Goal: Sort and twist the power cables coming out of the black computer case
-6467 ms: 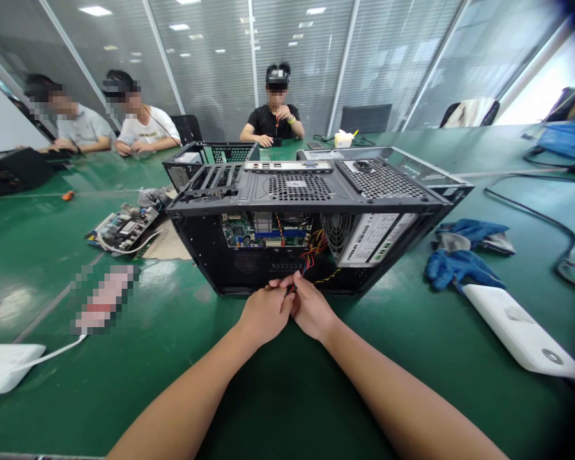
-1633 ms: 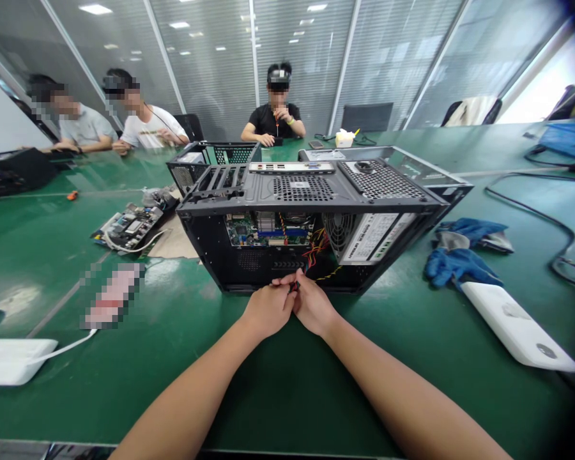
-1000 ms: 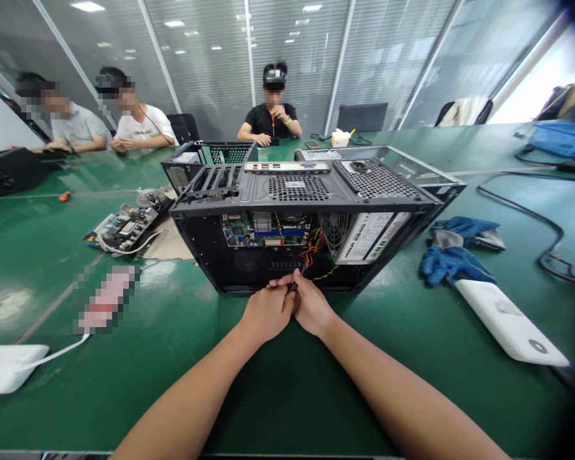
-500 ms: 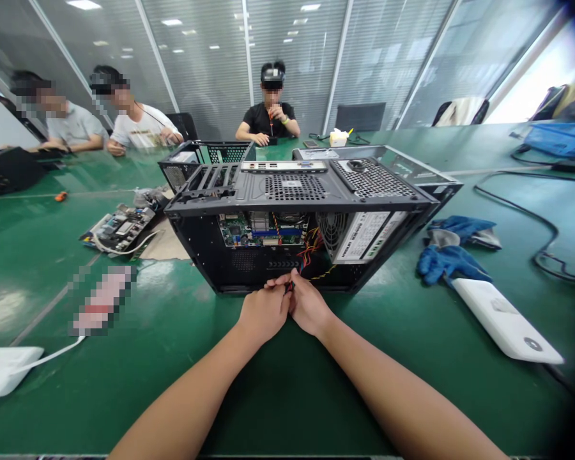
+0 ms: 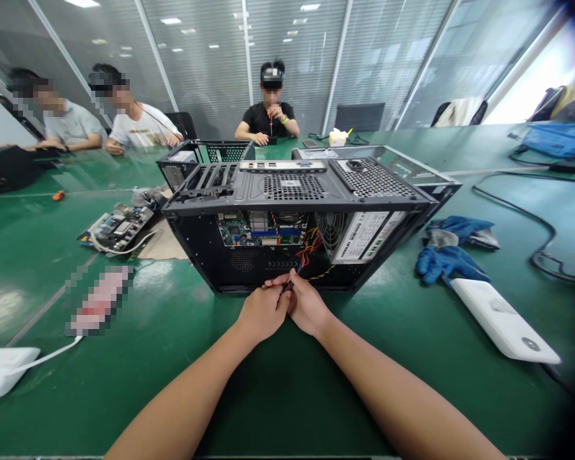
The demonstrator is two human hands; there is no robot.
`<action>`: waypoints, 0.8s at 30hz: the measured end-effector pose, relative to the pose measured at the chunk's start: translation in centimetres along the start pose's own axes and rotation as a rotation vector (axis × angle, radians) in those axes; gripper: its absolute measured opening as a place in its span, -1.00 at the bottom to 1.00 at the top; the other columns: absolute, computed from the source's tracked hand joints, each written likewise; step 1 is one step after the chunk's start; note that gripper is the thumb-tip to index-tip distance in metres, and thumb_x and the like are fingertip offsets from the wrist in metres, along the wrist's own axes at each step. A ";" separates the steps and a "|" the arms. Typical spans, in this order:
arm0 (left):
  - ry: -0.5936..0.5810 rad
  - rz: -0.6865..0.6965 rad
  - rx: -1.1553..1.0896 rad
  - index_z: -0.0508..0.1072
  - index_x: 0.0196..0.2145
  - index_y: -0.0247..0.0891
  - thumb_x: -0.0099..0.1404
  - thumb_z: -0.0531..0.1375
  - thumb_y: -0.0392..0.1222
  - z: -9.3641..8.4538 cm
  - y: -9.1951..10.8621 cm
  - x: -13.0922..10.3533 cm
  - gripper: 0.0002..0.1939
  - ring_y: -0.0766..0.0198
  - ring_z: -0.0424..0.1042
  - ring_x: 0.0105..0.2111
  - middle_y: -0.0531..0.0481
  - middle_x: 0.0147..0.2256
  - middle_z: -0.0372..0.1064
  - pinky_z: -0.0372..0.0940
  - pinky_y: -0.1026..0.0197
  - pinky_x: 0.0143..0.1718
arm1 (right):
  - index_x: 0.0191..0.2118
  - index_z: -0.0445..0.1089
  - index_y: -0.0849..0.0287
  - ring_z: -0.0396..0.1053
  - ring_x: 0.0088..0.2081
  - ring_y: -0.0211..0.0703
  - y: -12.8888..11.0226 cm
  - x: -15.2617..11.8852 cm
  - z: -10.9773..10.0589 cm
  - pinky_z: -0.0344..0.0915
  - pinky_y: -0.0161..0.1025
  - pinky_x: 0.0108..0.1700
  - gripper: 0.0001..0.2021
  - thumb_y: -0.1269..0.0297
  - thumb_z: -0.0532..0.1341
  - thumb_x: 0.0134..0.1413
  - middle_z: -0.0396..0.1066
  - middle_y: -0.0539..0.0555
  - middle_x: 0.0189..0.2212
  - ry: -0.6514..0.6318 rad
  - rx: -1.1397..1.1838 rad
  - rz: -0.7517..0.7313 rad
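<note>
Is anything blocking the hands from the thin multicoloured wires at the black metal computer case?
Nothing visible: the left hand and right hand both close on the multicoloured wires, at the open side of the black metal computer case.

You get a bright view, with strong light at the upper right and pale glare on the green table [image 5: 172, 332]. The computer case [image 5: 206, 255] is dim inside; the edges stretch, the right one darkens (blurring there too), and mosaic blocks hide patches.
</note>
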State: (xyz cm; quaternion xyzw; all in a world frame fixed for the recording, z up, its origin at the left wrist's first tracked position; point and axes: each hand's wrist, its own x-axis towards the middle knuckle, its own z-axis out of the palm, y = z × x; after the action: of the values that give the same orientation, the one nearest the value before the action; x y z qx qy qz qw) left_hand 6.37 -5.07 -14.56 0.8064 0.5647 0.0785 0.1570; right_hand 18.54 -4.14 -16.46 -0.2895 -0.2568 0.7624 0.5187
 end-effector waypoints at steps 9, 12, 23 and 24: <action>0.000 -0.026 0.136 0.38 -0.07 -0.26 0.43 -0.12 -0.09 -0.3 0.3 -0.2 -0.65 0.05 0.52 -0.28 -0.17 -0.24 0.47 0.38 0.07 -0.26 | -0.44 0.48 0.13 0.42 -0.08 -0.03 0.0 0.0 0.2 0.28 -0.06 -0.01 -0.65 -0.09 0.26 0.01 0.53 0.09 -0.33 -0.020 -0.015 -0.032; -0.009 -0.040 0.183 0.37 -0.05 -0.27 0.44 -0.12 -0.08 -0.5 0.6 -0.3 -0.64 0.03 0.52 -0.27 -0.20 -0.22 0.47 0.39 0.03 -0.25 | -0.43 0.48 0.13 0.42 -0.09 -0.03 0.2 0.1 0.1 0.28 -0.06 0.00 -0.64 -0.10 0.26 0.01 0.53 0.09 -0.33 -0.026 -0.021 -0.049; 0.020 -0.023 0.196 0.38 -0.06 -0.26 0.43 -0.12 -0.07 -0.3 0.3 -0.3 -0.64 0.04 0.52 -0.29 -0.17 -0.24 0.48 0.40 0.03 -0.27 | -0.44 0.48 0.13 0.42 -0.09 -0.02 0.1 0.1 0.2 0.28 -0.05 0.00 -0.64 -0.10 0.27 0.00 0.53 0.09 -0.33 -0.018 -0.014 -0.051; 0.015 -0.021 0.184 0.38 -0.06 -0.26 0.43 -0.12 -0.08 -0.2 0.2 -0.3 -0.64 0.04 0.52 -0.29 -0.17 -0.24 0.48 0.40 0.04 -0.26 | -0.44 0.48 0.14 0.42 -0.08 -0.01 0.1 0.1 0.2 0.28 -0.05 0.00 -0.64 -0.09 0.27 0.00 0.53 0.10 -0.31 -0.016 -0.012 -0.044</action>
State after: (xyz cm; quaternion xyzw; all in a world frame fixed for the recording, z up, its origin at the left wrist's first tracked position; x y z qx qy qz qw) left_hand 6.42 -5.34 -14.23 0.8107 0.5793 0.0308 0.0787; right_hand 18.29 -4.13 -16.36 -0.2807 -0.2720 0.7514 0.5317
